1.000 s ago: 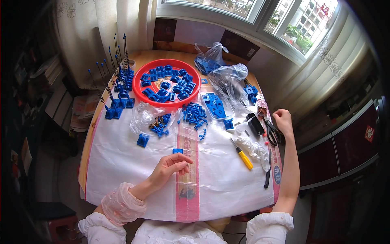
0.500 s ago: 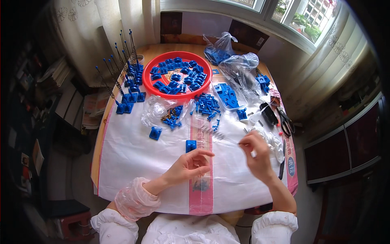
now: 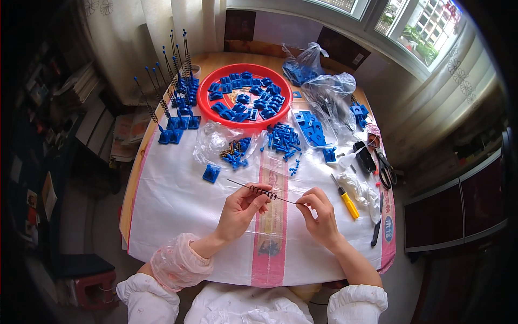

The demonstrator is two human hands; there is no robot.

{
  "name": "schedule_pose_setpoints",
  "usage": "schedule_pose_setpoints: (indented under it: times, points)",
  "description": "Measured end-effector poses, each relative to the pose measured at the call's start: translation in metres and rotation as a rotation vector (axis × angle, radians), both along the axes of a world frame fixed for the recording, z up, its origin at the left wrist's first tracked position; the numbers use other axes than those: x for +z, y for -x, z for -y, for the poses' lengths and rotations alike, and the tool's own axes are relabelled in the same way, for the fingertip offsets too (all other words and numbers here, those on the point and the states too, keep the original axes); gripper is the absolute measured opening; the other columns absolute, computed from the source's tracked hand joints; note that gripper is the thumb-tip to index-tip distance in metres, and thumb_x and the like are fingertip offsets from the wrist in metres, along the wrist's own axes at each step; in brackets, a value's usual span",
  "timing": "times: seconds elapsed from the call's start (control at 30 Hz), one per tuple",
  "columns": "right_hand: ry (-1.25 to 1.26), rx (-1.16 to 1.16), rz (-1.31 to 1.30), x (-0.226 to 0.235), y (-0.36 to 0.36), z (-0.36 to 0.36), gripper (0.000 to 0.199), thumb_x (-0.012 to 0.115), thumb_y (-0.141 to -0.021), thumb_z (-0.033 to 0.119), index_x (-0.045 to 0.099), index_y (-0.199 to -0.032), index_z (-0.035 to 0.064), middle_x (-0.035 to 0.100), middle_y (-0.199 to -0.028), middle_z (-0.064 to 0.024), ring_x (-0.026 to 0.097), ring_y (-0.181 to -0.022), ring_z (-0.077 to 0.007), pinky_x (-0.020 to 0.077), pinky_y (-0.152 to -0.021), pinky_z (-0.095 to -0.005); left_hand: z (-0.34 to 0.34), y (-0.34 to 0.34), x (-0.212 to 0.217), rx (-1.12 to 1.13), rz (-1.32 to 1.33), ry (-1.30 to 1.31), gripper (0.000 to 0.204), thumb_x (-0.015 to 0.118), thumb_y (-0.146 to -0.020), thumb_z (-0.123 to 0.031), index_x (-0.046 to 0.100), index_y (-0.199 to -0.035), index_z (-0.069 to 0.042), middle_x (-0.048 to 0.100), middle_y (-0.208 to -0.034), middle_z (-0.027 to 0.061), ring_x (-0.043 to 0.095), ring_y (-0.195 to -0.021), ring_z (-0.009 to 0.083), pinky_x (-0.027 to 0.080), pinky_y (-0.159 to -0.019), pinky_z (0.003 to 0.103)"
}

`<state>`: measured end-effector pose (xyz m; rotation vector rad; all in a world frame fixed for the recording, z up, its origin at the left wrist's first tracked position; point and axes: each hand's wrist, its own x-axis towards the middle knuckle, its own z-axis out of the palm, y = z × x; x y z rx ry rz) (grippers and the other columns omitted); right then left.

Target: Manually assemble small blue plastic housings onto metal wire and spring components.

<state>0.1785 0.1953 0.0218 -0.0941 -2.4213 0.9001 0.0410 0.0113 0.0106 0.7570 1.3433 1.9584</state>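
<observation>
A dark coiled spring (image 3: 263, 192) with a straight wire tail at each end is held between my two hands above the white sheet. My left hand (image 3: 237, 213) is closed, thumb and fingers pinching the coils. One straight tail sticks out beyond it to the upper left. My right hand (image 3: 321, 218) pinches the other tail near its tip. Beyond my left hand, a blue plastic base (image 3: 211, 173) lies on the sheet. A heap of small blue pegs (image 3: 283, 139) lies farther back, beside a clear bag (image 3: 211, 141) with blue parts and brass-coloured screws.
A red round tray (image 3: 203, 110) holds many blue clips. Blue bases with upright springs (image 3: 175, 124) stand at the back left. A clear box (image 3: 326, 127) holds flat blue plates. A yellow-handled screwdriver (image 3: 349, 205), white cloth (image 3: 364, 197) and black scissors (image 3: 385, 171) lie at right.
My hands have come together on the spring, which was a blur near my right hand before. The screwdriver has come into sight. A blue base beyond my left hand no longer shows.
</observation>
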Motion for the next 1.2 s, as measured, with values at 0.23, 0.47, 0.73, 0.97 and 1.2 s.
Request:
schedule_pose_setpoints:
  times: [0.23,0.47,0.73,0.97,1.2]
  points:
    - [0.016,-0.03,-0.013,0.007,-0.001,0.0,0.018,0.073,-0.075,-0.003,0.063,-0.089,0.0025,0.059,-0.084,-0.0103,0.056,-0.081,-0.028,0.0449,-0.071,-0.0372,0.002,0.003,-0.002,0.036,0.005,-0.001,0.021,0.056,-0.1,-0.015,0.06,-0.116,-0.001,0.065,-0.092,0.005,0.06,-0.075,0.0079,0.049,-0.067,0.023]
    - [-0.021,0.02,-0.043,0.007,-0.002,-0.006,0.015,0.073,-0.076,-0.001,0.063,-0.087,0.0031,0.059,-0.084,-0.01,0.056,-0.082,-0.028,0.0445,-0.072,-0.0366,0.001,0.008,-0.001,0.14,0.025,-0.06,0.015,0.057,-0.1,-0.016,0.06,-0.106,-0.002,0.066,-0.087,0.0047,0.059,-0.069,0.0074,0.048,-0.063,0.022]
    - [0.001,0.039,-0.063,0.008,-0.001,-0.002,0.017,0.073,-0.073,-0.004,0.063,-0.086,0.0021,0.059,-0.084,-0.01,0.056,-0.081,-0.0272,0.044,-0.072,-0.0359,0.001,0.008,-0.005,0.115,0.055,-0.067,0.016,0.056,-0.1,-0.017,0.06,-0.106,-0.002,0.067,-0.087,0.0057,0.06,-0.07,0.0082,0.048,-0.063,0.023]
    - [0.006,0.068,-0.083,0.005,-0.001,-0.002,0.017,0.072,-0.073,-0.007,0.062,-0.084,0.002,0.059,-0.083,-0.0097,0.055,-0.08,-0.0266,0.0441,-0.071,-0.0348,0.001,0.009,-0.007,0.084,0.096,-0.059,0.019,0.056,-0.1,-0.02,0.059,-0.108,-0.002,0.067,-0.088,0.007,0.06,-0.071,0.0084,0.048,-0.064,0.023]
    - [0.095,0.02,-0.02,0.0,-0.001,-0.003,0.016,0.07,-0.074,-0.007,0.061,-0.084,0.0018,0.058,-0.084,-0.0092,0.055,-0.081,-0.0268,0.044,-0.071,-0.0351,0.002,0.012,-0.003,0.123,0.216,-0.125,0.032,0.043,-0.105,-0.031,0.057,-0.113,-0.003,0.065,-0.088,0.0087,0.06,-0.071,0.0104,0.048,-0.065,0.024]
